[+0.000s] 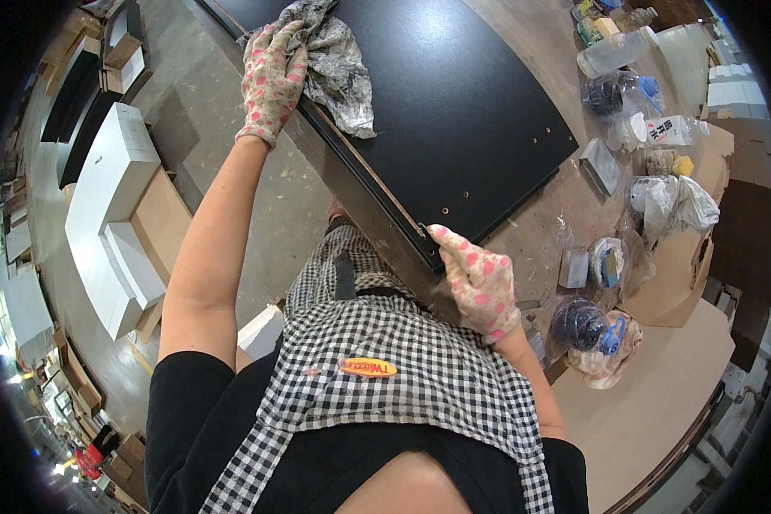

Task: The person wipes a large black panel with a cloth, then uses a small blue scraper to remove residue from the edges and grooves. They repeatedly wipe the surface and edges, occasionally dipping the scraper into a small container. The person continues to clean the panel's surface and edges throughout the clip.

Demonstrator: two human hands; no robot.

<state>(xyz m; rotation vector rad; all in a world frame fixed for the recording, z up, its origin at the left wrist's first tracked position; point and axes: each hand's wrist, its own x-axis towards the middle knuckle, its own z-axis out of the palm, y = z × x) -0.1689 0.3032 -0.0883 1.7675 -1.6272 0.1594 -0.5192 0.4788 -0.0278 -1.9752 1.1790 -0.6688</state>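
A black panel (pixel 437 111) lies flat in front of me, with small holes near its right end and a narrow brown groove (pixel 373 176) along its near edge. My left hand (pixel 271 81), in a cream glove with pink spots, grips a grey, stained rag (pixel 341 81) over the panel's edge at the far left. My right hand (pixel 480 283), gloved alike, is at the panel's near right corner. Its forefinger and thumb are drawn together against the end of the groove, and the other fingers are curled. Whatever may lie between those fingertips is hidden.
On the right of the work table stand a dark bottle with a blue cap (pixel 579 324), clear plastic bottles (pixel 617 51), a grey block (pixel 600 167) and cardboard (pixel 681 274). White panels (pixel 116 163) are stacked on the floor at left.
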